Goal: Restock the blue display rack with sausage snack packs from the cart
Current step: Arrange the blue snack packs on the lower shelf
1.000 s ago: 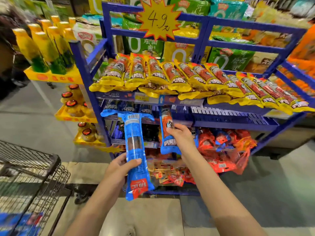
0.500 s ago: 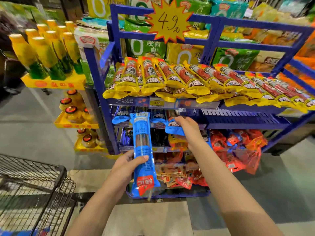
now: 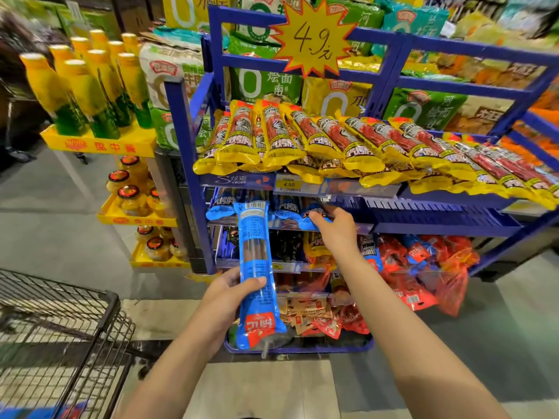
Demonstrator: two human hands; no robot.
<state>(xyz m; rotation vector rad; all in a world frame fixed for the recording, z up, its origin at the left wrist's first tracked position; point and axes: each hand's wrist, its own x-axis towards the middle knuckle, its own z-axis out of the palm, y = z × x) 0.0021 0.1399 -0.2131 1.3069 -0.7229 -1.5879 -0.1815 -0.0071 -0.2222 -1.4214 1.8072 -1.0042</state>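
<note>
Two hands are at work in front of the blue display rack (image 3: 193, 164). The left hand (image 3: 225, 293) grips a long blue sausage snack pack (image 3: 257, 273) around its middle, thumb across the front, holding it upright before the rack's lower shelves. The right hand (image 3: 334, 226) reaches to the second shelf, its fingers (image 3: 314, 220) curled over the end of another blue pack (image 3: 313, 214) lying there beside more blue packs. Yellow sausage packs (image 3: 348, 143) fill the top shelf under a star-shaped price sign (image 3: 313, 40). Red snack bags (image 3: 423, 267) crowd the lower right. A wire shopping cart (image 3: 57, 334) stands at lower left, near yellow-capped bottles (image 3: 84, 86).
</note>
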